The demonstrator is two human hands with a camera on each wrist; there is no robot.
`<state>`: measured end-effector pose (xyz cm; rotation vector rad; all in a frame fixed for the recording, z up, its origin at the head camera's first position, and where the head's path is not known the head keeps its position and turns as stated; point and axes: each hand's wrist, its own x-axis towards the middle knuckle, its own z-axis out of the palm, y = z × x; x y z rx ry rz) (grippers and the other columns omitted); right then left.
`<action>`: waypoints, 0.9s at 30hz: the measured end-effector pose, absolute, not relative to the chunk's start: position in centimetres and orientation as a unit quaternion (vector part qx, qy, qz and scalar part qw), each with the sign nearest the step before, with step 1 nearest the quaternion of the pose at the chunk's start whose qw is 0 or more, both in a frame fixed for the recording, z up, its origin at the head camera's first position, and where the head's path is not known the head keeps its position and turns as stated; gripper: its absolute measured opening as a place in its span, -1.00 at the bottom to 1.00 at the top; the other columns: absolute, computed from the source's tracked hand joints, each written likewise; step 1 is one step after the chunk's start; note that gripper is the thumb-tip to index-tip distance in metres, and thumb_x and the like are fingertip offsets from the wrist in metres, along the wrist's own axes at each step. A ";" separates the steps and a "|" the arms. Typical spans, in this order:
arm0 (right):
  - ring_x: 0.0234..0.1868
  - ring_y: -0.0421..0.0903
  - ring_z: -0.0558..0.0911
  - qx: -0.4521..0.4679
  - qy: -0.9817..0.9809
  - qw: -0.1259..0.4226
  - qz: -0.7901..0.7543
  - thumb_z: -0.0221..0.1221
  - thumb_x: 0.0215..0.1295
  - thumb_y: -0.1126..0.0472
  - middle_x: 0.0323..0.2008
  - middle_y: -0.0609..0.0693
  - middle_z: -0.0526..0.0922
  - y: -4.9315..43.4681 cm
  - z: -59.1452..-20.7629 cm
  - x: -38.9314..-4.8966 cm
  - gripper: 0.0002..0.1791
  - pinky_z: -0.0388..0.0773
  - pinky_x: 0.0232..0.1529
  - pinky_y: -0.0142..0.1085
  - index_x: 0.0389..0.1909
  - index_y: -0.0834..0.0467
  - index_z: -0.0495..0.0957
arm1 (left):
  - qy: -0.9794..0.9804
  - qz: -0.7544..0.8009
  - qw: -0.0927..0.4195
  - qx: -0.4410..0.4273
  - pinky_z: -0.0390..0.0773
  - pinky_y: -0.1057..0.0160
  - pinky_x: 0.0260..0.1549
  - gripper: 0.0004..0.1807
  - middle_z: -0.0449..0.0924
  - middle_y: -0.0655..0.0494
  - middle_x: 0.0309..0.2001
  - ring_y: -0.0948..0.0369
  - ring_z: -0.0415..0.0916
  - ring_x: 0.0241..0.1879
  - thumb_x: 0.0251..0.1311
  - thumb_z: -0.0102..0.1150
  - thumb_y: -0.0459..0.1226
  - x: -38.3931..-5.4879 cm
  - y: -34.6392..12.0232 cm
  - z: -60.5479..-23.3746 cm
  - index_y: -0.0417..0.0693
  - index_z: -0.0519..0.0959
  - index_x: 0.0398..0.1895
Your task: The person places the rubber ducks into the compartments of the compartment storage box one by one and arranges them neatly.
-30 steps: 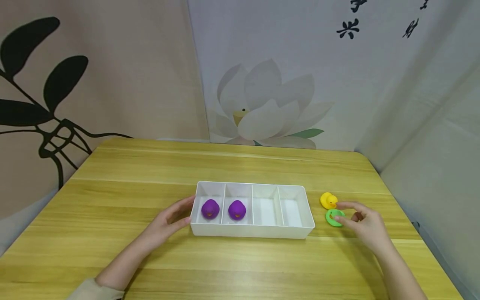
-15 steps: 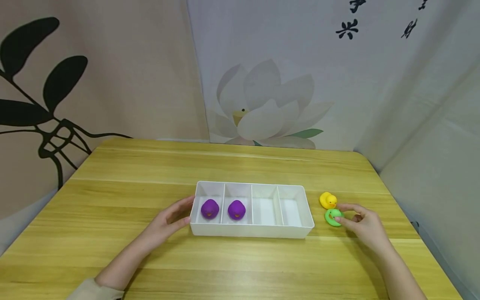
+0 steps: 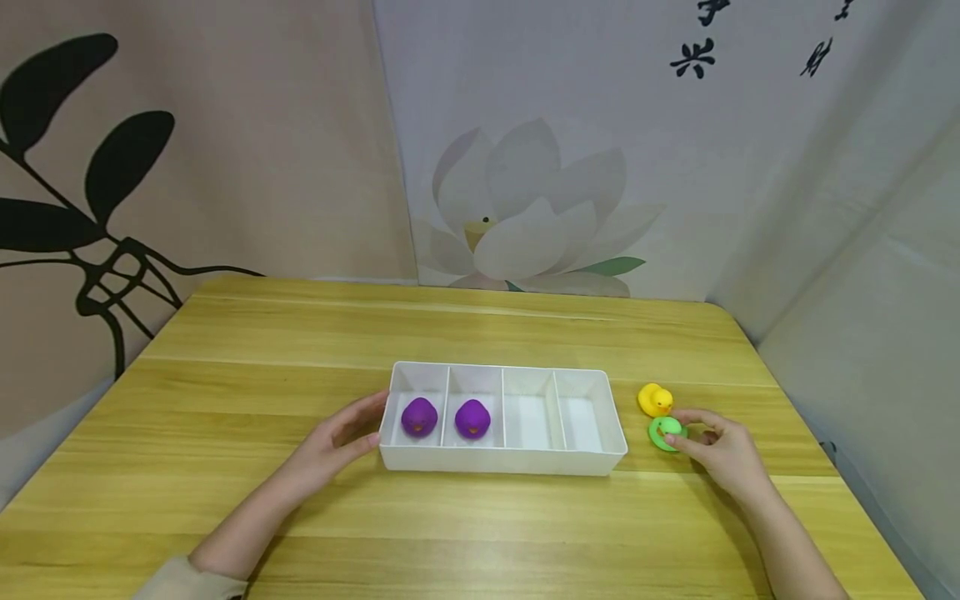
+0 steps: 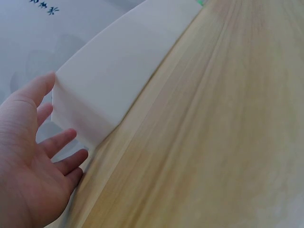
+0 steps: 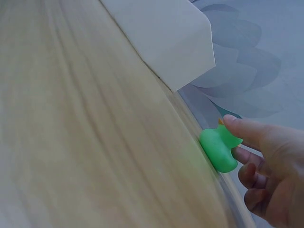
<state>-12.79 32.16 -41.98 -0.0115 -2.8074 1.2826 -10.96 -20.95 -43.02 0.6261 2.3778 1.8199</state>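
Note:
A long white tray [image 3: 495, 461] with several compartments stands mid-table. Its two left compartments each hold a purple rubber duck, one on the far left [image 3: 419, 417] and one beside it [image 3: 472, 419]. At the tray's left end my left hand [image 3: 343, 437] rests, thumb by the front corner and relaxed fingers along the end wall [image 4: 83, 114]. Right of the tray, my right hand [image 3: 723, 454] pinches a green rubber duck [image 5: 219, 148] at its head, thumb on the near side and fingers behind. A yellow rubber duck [image 3: 655, 400] sits just behind the green one, close to the index fingertip.
The wooden table [image 3: 480, 533] extends on all sides of the tray. Behind it hangs a pale cloth [image 3: 555, 200] printed with a lotus, and another curtain [image 3: 862, 292] runs down the right side.
My right thumb and fingers have closed in on the green duck's head, and the duck sits slightly more upright in view. My left hand and the tray keep their places.

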 end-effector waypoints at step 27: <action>-0.63 -0.20 0.31 0.005 -0.907 0.036 0.419 0.36 0.15 0.06 -0.61 0.02 0.39 31.5 -40.7 -12.0 -0.54 0.26 -0.72 -0.40 0.03 0.18 0.58 | 0.780 0.591 0.041 0.201 0.28 0.11 0.20 -0.40 0.27 -0.18 0.33 -0.10 0.23 0.28 0.34 0.08 -0.35 -11.1 -20.9 -43.2 -0.14 0.20 0.43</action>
